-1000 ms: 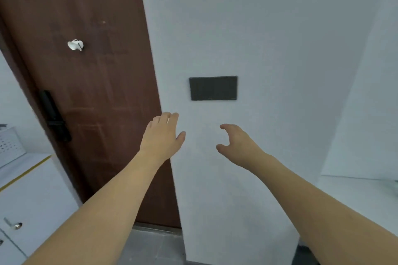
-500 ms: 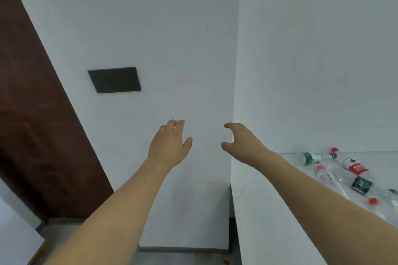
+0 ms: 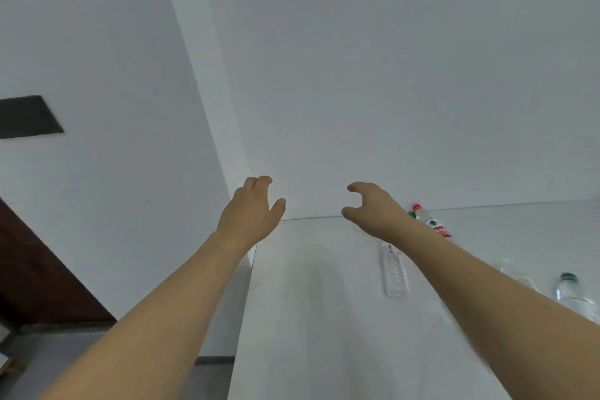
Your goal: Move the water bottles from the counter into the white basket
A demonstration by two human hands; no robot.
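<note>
Both arms reach forward over the white counter (image 3: 324, 318). My left hand (image 3: 251, 213) is held out empty, fingers relaxed, above the counter's left edge. My right hand (image 3: 373, 208) hangs loosely curled and holds nothing. A clear bottle (image 3: 394, 273) lies on the counter just under my right forearm. A red-capped bottle with a red label (image 3: 433, 222) lies behind the wrist. A green-capped bottle (image 3: 574, 295) stands at the far right, partly hidden by my arm. The white basket is out of view.
White walls meet in a corner behind the counter. A dark switch panel (image 3: 27, 117) is on the left wall. A brown door (image 3: 35, 273) and grey floor (image 3: 65, 357) lie at the lower left, beside the counter's side.
The view has swung right, away from the door toward the counter. The bottles have come nearer the middle of the view. Both hands stay raised and empty.
</note>
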